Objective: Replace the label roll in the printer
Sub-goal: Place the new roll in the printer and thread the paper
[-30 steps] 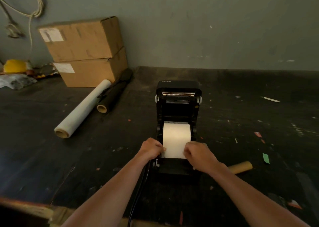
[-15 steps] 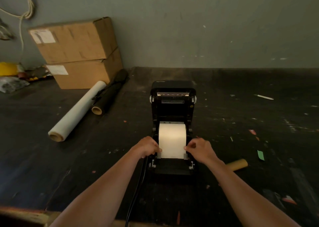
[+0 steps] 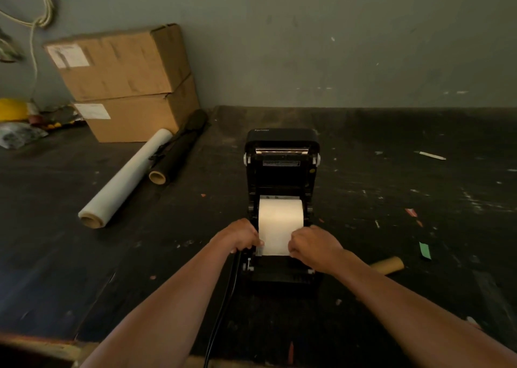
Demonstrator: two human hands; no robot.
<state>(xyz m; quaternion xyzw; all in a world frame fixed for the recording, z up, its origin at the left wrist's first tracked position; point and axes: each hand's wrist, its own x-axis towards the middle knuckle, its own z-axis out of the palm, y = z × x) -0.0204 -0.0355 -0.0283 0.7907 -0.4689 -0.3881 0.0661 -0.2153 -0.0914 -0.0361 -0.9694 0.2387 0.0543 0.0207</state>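
Observation:
A black label printer [image 3: 282, 169] stands on the dark table with its lid swung up and back. Inside its bay sits a white label roll [image 3: 280, 216], and a strip of its paper runs toward me over the front. My left hand [image 3: 242, 236] pinches the strip's left edge. My right hand [image 3: 314, 244] pinches its right edge, low near the front of the printer. An empty brown cardboard core [image 3: 389, 265] lies on the table to the right of the printer.
A black cable [image 3: 223, 306] runs from the printer's left side toward me. Two stacked cardboard boxes [image 3: 126, 82] stand at the back left, with a clear film roll [image 3: 126, 179] and a black roll [image 3: 176, 155] in front. Paper scraps dot the right side.
The view has shifted slightly. Both hands stay at the paper strip's edges; the right hand has slid a little inward over the strip's lower right corner.

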